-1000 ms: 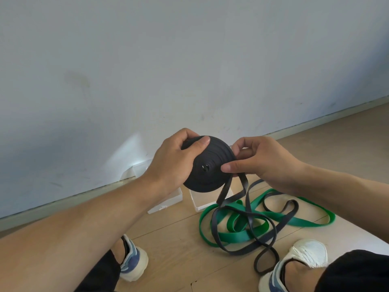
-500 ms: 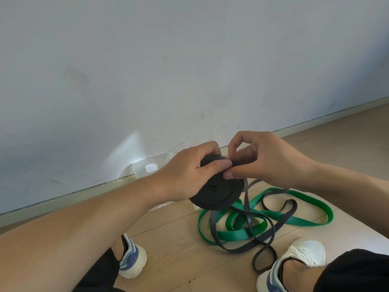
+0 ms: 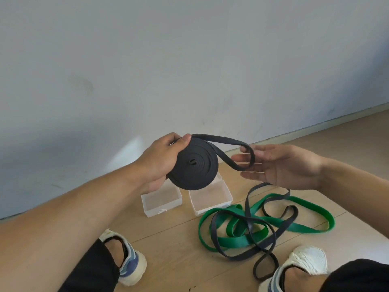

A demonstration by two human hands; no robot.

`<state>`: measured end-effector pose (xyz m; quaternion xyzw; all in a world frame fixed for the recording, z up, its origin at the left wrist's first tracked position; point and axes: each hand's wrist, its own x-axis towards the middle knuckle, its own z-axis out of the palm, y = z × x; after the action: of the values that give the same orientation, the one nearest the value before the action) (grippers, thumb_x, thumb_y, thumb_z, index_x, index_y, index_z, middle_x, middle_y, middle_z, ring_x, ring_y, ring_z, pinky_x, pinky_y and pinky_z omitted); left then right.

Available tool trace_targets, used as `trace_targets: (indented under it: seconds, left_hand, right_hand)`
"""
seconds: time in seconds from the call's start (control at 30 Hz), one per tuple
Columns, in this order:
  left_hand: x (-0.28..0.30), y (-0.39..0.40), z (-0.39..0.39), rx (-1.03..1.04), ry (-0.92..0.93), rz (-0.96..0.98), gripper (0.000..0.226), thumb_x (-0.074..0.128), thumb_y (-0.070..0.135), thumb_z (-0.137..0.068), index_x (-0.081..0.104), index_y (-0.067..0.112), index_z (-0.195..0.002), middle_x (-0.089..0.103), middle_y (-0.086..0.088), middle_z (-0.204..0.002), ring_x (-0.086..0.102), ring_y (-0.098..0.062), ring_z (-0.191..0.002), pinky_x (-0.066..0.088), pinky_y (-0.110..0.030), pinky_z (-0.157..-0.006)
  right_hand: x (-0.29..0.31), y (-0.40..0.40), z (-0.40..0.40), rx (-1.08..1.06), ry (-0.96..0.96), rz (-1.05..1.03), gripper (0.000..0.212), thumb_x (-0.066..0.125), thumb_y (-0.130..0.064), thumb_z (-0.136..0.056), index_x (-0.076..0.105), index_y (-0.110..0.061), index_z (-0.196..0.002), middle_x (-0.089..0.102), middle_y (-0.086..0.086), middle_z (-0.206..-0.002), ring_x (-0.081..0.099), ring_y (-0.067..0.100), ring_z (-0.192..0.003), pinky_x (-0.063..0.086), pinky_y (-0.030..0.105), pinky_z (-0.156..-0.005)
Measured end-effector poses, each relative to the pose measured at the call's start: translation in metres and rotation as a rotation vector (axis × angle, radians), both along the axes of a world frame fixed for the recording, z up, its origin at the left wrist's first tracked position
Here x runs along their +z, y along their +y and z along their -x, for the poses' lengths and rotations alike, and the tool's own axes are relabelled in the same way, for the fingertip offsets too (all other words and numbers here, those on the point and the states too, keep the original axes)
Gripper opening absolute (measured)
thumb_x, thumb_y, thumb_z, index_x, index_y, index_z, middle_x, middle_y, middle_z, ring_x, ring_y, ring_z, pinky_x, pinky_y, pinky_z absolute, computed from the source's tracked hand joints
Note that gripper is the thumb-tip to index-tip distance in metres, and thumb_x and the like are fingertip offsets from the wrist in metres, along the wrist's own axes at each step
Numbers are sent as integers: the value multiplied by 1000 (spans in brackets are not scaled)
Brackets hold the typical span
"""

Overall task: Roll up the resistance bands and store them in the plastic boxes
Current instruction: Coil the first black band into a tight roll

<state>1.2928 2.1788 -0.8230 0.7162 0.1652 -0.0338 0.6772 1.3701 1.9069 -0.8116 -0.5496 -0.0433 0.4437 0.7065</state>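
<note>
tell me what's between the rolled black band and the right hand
In the head view, only the roll's own loose tail end spans the gap: it loops from the rolled black band, gripped by the left hand, over to the open right hand's fingers.

Pale grey wall (image 3: 189, 60), light wooden floor (image 3: 179, 249)

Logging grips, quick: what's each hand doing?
Left hand: grips the black band roll.
Right hand: open, the roll's loose end loop around its fingers.
</note>
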Motion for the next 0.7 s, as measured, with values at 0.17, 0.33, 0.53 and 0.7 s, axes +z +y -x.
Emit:
trace_targets:
  seconds: [0.17, 0.33, 0.53, 0.7]
  left_hand:
    - [-5, -1, 0, -39, -48, -117, 34, 62, 52, -95, 64, 22, -79, 72, -9, -101, 63, -31, -99, 45, -41, -84]
    - [-4, -9, 2, -49, -113, -214, 32, 61, 50, -96, 64, 21, -84, 71, 1, -87, 62, -22, -90, 46, -38, -82]
    - [3, 1, -1, 30, -24, -41, 31, 61, 45, -98, 66, 18, -85, 73, -12, -107, 66, -31, -104, 51, -41, -89]
    - [8, 24, -1, -47, 66, -150, 37, 61, 45, -98, 70, 9, -103, 74, -6, -107, 67, -23, -106, 51, -33, -91]
  right_hand:
    - [-5, 10, -2, -247, -141, 280, 16, 67, 1, -86, 72, -4, -100, 76, 16, -98, 76, 20, -76, 63, 25, -63]
    - [-15, 11, 6, -91, -490, 651, 28, 78, -5, -85, 59, -9, -105, 80, 9, -93, 74, 20, -73, 62, 32, -67]
    - [-5, 20, 16, 49, -422, 390, 13, 57, 3, -98, 55, -5, -107, 78, 20, -100, 74, 28, -80, 62, 35, -77]
    - [19, 6, -9, -192, -360, 342, 16, 55, 1, -98, 61, -8, -110, 76, 26, -96, 75, 27, -68, 64, 31, -64]
